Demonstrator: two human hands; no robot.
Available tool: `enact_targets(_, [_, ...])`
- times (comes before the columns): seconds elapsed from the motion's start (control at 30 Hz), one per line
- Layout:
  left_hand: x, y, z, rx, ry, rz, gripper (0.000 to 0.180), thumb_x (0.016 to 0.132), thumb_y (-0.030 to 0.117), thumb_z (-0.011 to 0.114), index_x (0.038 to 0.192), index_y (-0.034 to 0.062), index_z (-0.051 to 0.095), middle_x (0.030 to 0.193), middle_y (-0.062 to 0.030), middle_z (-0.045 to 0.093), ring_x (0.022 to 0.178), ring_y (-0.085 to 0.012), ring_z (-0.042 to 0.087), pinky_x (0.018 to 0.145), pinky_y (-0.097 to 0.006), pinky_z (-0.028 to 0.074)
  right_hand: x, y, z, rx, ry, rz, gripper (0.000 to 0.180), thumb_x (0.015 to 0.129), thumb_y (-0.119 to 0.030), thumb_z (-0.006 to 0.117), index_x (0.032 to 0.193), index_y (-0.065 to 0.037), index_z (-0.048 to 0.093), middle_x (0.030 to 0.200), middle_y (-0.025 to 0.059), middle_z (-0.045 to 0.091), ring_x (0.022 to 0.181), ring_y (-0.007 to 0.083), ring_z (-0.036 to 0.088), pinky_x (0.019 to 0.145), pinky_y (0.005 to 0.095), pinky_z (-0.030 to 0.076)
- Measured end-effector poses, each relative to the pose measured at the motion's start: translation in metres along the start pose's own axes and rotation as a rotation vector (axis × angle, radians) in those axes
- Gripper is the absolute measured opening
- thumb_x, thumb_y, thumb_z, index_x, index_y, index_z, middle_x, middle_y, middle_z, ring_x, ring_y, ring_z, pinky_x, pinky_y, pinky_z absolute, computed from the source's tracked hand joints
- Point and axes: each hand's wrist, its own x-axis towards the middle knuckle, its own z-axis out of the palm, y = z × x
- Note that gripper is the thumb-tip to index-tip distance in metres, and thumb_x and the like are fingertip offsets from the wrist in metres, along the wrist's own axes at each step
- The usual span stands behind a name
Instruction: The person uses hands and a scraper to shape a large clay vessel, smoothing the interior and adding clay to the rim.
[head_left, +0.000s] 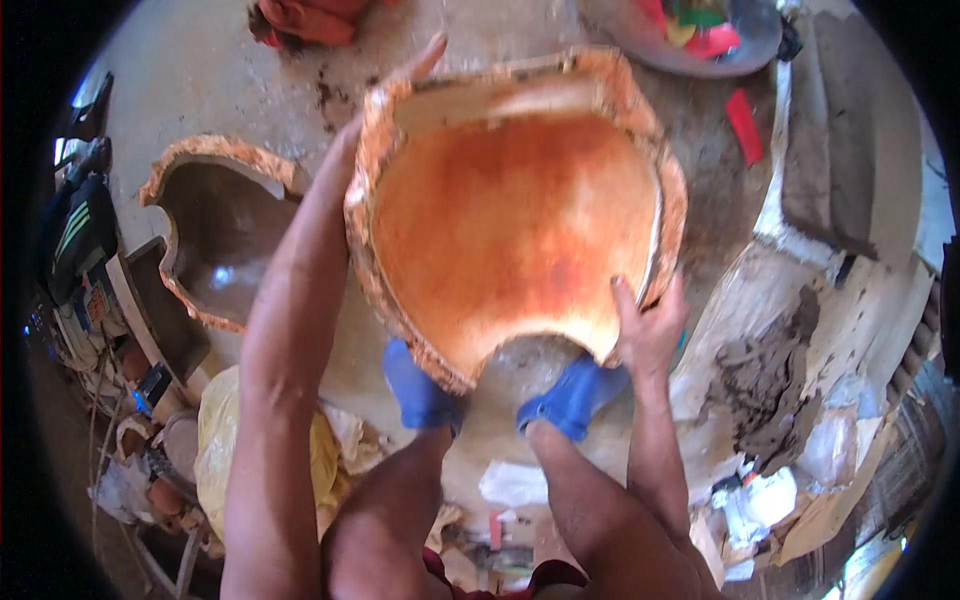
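A large hollow shell (520, 230), which looks like one half of a mould, is held up over the floor in front of me. Its smooth inside is orange with darker red patches, its edges are rough, and a rounded notch cuts its near edge. My left hand (418, 66) grips it at the far left corner; a finger or thumb sticks out past the rim and the rest is hidden. At the near right edge, my right hand (652, 325) clasps the wall with the thumb on the inner face. A second curved shell (225, 240), grey inside with an orange rim, lies left of my left forearm.
Blue shoes (575, 395) are on my feet below the shell. Dark clay (770, 385) lies on a sheet at right. A basin (690, 60) with coloured items stands far right, a red cloth (310, 20) far left. A yellow plastic bag (220, 440) sits near left among clutter.
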Motion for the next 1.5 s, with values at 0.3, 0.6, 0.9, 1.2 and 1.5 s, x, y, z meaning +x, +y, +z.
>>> enact_targets(0.3, [-0.090,-0.003,-0.003,0.230,0.085,0.280,0.091,0.104,0.062,0.055,0.162,-0.0046,0.038,0.163,-0.0187,0.047,0.145,-0.0254,0.051,0.123,-0.039,0.037,0.004,-0.025,-0.003,-0.043,-0.044,-0.089,0.036,0.086,-0.007,0.079,0.118,0.004,0.064,0.102,0.0160,0.077,0.090,0.0224,0.073,0.083,0.0383,0.057])
enact_targets(0.6, [-0.168,-0.104,0.034,0.537,0.530,0.306,0.091,0.083,0.014,0.084,0.159,-0.0064,0.038,0.153,-0.0221,0.055,0.142,-0.0297,0.053,0.122,-0.039,0.039,0.008,-0.017,-0.005,-0.105,0.029,-0.214,0.037,0.087,-0.010,0.082,0.118,0.004,0.067,0.099,0.0160,0.078,0.088,0.0240,0.074,0.082,0.0389,0.057])
enact_targets(0.9, [-0.138,-0.108,0.028,0.397,0.563,0.565,0.083,0.079,0.007,0.072,0.155,-0.0063,0.043,0.143,-0.0239,0.062,0.134,-0.0336,0.060,0.117,-0.040,0.043,0.052,-0.057,0.000,-0.251,0.154,-0.319,0.058,0.094,-0.033,0.083,0.133,0.006,0.066,0.112,0.0245,0.077,0.101,0.0370,0.076,0.089,0.0469,0.057])
enact_targets(1.2, [-0.150,-0.089,0.036,0.534,0.502,0.510,0.086,0.081,0.012,0.074,0.158,-0.0038,0.039,0.140,-0.0315,0.063,0.130,-0.0440,0.063,0.114,-0.045,0.048,0.188,-0.322,0.195,-0.542,-0.144,-1.035,0.071,0.095,-0.047,0.076,0.148,-0.004,0.055,0.130,0.0257,0.070,0.115,0.0384,0.072,0.096,0.0516,0.058])
enact_targets(1.5, [-0.154,-0.085,0.039,0.472,0.469,0.518,0.085,0.079,0.014,0.073,0.157,-0.0011,0.042,0.142,-0.0270,0.063,0.133,-0.0423,0.061,0.115,-0.045,0.046,0.233,-0.346,0.383,-1.091,-0.027,-0.862,0.048,0.100,-0.042,0.067,0.141,-0.019,0.060,0.120,0.0263,0.071,0.114,0.0309,0.074,0.091,0.0448,0.061])
